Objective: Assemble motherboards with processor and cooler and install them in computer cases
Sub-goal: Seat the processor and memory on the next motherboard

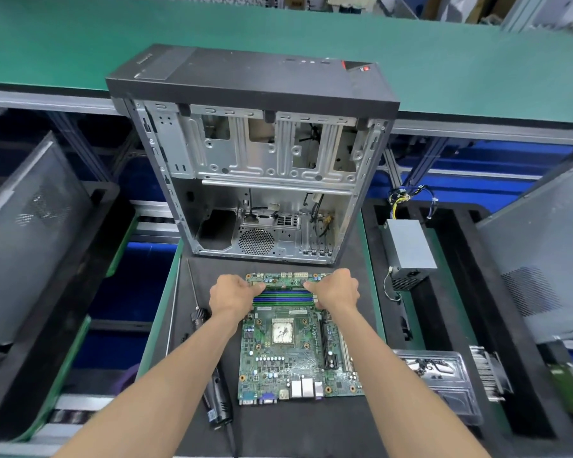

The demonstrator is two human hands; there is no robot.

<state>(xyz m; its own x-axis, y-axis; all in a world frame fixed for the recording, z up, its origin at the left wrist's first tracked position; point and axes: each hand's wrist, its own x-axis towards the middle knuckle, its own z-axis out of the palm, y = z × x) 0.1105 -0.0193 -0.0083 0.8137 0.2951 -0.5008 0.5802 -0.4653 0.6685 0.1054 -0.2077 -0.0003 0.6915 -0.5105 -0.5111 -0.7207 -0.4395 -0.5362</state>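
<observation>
head view, looking down at a dark work mat point(278, 431) between green-edged benches. largest thing: an open computer case point(262, 180), side panel off and cavity facing up toward the viewer, probably so a board can be lowered straight in. its black front panel point(245, 74) carries small lettering and a red badge, both too blurred to read.

just in front of the case lies the motherboard point(295, 345), flat on the mat, port side nearest the person. the processor point(282, 330) sits in its socket with smeared paste on top; no cooler is fitted yet.

a grey power supply point(409, 251) with loose coloured wires rests to the right, apart from the case. a clear tray of small parts point(444, 385) lies further right. a long screwdriver point(197, 305) lies left of the board, within reach.

the left hand point(230, 295) and right hand point(334, 290) both curl over the ends of a memory stick point(283, 284) at the board's far edge, thumbs pressing on top, seemingly to seat it evenly into its slot. board printing is too small to read.
</observation>
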